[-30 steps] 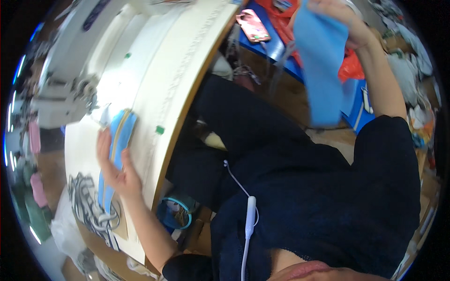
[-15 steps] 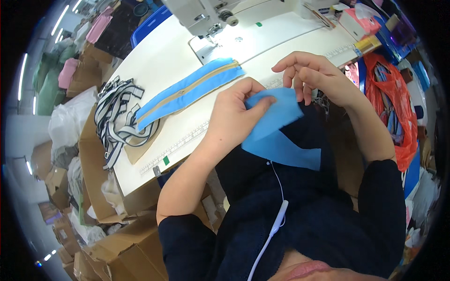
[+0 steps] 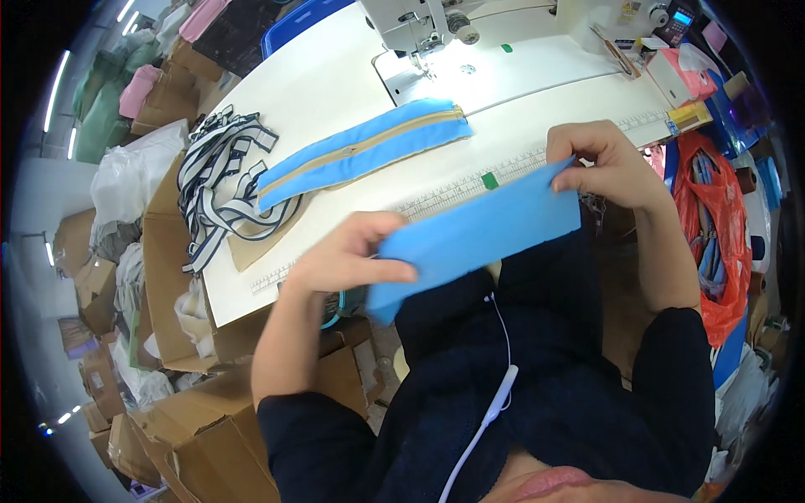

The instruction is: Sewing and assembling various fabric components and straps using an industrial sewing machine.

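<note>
A plain blue strip of fabric [image 3: 486,228] is stretched between my hands, over my lap and the table's front edge. My left hand [image 3: 352,256] pinches its left end, thumb on top, and a corner droops below. At the upper right corner, my right hand [image 3: 605,163] grips the strip between thumb and fingers. Beyond it on the table lies a blue zippered panel [image 3: 369,152], with a tan zipper band along its length. The sewing machine [image 3: 423,38] stands behind that panel, its needle area lit.
Striped webbing straps [image 3: 226,180] are heaped at the table's left end, partly over a tan piece. A printed ruler [image 3: 520,168] runs along the front edge of the white table [image 3: 327,75]. Cardboard boxes [image 3: 210,436] stand at lower left; a red plastic bag [image 3: 713,243] hangs at right.
The blue fabric, bunched in my left hand before, is now spread out lengthwise. My right hand, empty earlier, has taken its right end, and my left hand has moved left and down.
</note>
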Available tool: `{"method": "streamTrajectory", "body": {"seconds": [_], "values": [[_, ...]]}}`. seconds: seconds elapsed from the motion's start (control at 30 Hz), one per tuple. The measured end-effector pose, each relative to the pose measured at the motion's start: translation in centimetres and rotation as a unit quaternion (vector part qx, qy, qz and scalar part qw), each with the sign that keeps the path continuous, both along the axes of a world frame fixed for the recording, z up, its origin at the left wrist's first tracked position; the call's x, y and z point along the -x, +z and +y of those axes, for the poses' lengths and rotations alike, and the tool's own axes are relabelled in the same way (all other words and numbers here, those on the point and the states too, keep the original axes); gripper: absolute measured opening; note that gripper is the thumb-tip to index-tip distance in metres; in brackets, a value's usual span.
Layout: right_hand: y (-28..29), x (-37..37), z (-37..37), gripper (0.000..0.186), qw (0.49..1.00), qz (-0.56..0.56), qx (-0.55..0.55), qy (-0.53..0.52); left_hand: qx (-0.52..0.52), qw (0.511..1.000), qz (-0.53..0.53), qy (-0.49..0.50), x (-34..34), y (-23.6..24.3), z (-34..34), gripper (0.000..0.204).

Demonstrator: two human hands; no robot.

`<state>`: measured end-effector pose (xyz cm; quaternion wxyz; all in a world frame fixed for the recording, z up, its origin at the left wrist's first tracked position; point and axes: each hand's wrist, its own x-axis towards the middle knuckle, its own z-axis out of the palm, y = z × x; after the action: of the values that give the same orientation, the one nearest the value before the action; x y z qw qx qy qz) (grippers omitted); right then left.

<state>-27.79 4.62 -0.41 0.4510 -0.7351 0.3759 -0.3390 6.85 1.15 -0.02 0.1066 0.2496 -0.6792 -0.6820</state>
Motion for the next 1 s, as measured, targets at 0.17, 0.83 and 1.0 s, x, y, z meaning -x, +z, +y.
{"method": "streamTrajectory", "body": {"seconds": [0.17,0.83,1.0], "values": [[-2.0,-0.5,-3.6,0.018,0.991,-0.02,-0.104,-0.079,0.0,0.983,-0.131,0.128,-7.2,5.0,-2.9,0.027],[-4.1,-5.9,-14.0,0.026,0.966,0.233,0.015,-0.109,0.556,0.797,-0.218,0.094,3.1,2.5,-8.9,0.028],[-4.8,-5.2,-15.0,0.027,0.97,0.229,0.028,-0.074,0.591,0.802,-0.085,0.034,6.8,-3.1,-10.1,0.021]]}}
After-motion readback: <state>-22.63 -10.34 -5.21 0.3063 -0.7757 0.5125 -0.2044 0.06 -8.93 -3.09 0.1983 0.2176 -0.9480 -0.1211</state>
